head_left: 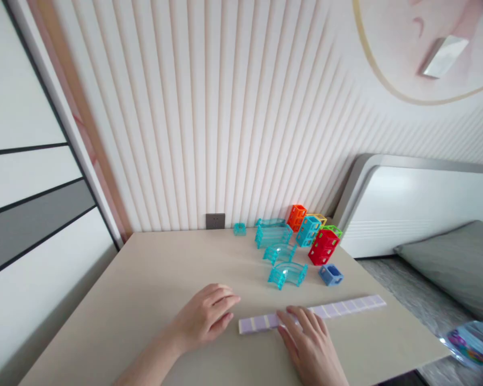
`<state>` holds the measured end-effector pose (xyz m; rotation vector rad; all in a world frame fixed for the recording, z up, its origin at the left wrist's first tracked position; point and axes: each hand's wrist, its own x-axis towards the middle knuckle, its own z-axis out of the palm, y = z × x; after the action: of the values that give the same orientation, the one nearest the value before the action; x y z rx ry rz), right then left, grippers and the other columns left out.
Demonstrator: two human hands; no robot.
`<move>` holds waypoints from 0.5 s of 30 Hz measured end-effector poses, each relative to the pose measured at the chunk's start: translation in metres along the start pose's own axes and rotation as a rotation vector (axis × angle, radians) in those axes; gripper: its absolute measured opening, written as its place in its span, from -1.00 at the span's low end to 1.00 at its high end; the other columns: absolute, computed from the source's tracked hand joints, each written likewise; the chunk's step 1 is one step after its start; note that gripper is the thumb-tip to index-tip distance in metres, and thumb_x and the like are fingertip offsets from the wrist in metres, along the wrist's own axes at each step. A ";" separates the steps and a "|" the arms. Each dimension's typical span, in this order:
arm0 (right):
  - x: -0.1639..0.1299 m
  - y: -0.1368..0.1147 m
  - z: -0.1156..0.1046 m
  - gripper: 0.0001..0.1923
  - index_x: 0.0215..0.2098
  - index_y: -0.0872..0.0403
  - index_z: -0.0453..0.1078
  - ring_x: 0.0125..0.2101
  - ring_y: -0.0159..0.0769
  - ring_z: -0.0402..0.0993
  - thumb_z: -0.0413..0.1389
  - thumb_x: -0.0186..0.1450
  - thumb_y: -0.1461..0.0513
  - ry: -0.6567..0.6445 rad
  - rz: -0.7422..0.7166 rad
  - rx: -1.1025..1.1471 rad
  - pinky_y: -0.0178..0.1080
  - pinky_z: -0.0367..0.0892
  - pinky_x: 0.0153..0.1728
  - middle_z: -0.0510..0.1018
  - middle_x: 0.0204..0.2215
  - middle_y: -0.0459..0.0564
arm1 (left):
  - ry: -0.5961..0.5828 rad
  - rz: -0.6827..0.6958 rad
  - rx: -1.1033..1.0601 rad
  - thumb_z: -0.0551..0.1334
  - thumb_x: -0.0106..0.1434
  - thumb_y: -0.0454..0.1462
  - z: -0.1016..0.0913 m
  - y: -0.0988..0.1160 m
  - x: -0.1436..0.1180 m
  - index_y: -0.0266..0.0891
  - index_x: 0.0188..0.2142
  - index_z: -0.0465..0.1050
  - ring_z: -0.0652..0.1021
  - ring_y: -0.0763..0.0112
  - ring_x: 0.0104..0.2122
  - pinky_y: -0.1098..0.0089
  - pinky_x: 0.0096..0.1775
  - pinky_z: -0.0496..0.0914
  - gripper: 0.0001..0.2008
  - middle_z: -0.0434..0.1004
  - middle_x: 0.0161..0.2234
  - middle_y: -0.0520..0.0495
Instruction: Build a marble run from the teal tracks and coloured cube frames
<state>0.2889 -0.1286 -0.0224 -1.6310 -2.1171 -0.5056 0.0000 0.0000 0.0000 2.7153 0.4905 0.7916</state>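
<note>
Partly under right grip, lilac strip, near left grip.

No legible text or labels

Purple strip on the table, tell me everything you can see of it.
The purple strip is long, narrow and straight, pale lilac, with whitish bands crossing it at intervals and dividing it into segments. It looks smooth; whether it is plastic or something else, I can't tell. It lies along the table at a slight slant, its right end farther from the person. The right hand lies over it left of its middle, fingers on it, hiding part. The left hand is near its left end, apparently not touching.
</note>
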 end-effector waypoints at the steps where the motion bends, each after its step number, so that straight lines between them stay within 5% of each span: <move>1: 0.006 -0.011 -0.003 -0.76 0.02 -0.08 0.49 -0.18 -0.06 0.59 0.09 0.41 0.19 -0.040 -0.021 0.042 -0.09 0.45 -0.18 0.65 -0.12 0.08 | 0.007 0.013 0.006 0.15 0.39 -0.31 -0.001 0.001 0.001 -0.09 0.19 0.36 0.54 0.17 0.04 0.16 0.12 0.45 -0.61 0.58 0.01 -0.13; 5: 0.023 -0.037 -0.016 -0.52 0.24 -0.05 0.33 0.02 -0.10 0.53 0.14 0.36 0.24 -0.259 -0.264 0.309 -0.12 0.41 0.05 0.58 0.08 0.07 | 0.085 0.049 0.048 0.14 0.38 -0.37 -0.003 0.008 0.005 -0.13 0.11 0.43 0.53 0.19 0.05 0.17 0.11 0.45 -0.67 0.59 -0.03 -0.13; 9: 0.022 -0.027 -0.018 -0.47 0.28 0.01 0.27 0.19 0.01 0.39 0.17 0.35 0.25 -0.288 -0.187 0.282 -0.01 0.31 0.19 0.45 0.22 0.12 | 0.117 0.061 0.087 0.12 0.37 -0.41 -0.010 0.016 0.008 -0.19 0.01 0.46 0.53 0.23 -0.01 0.20 0.06 0.44 -0.72 0.60 -0.09 -0.13; 15: 0.019 -0.018 -0.006 -0.80 -0.09 -0.01 0.41 -0.21 -0.14 0.59 0.21 0.32 0.30 -0.266 -0.045 0.297 -0.20 0.46 -0.18 0.63 -0.19 -0.03 | -0.131 -0.037 0.147 0.32 0.29 -0.12 -0.016 0.027 0.003 -0.12 -0.01 0.45 0.55 0.21 -0.16 0.22 -0.06 0.43 -0.69 0.60 -0.17 -0.07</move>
<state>0.2679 -0.1209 -0.0080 -1.5507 -2.2899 0.0199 -0.0004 -0.0203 0.0239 2.8600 0.5893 0.5839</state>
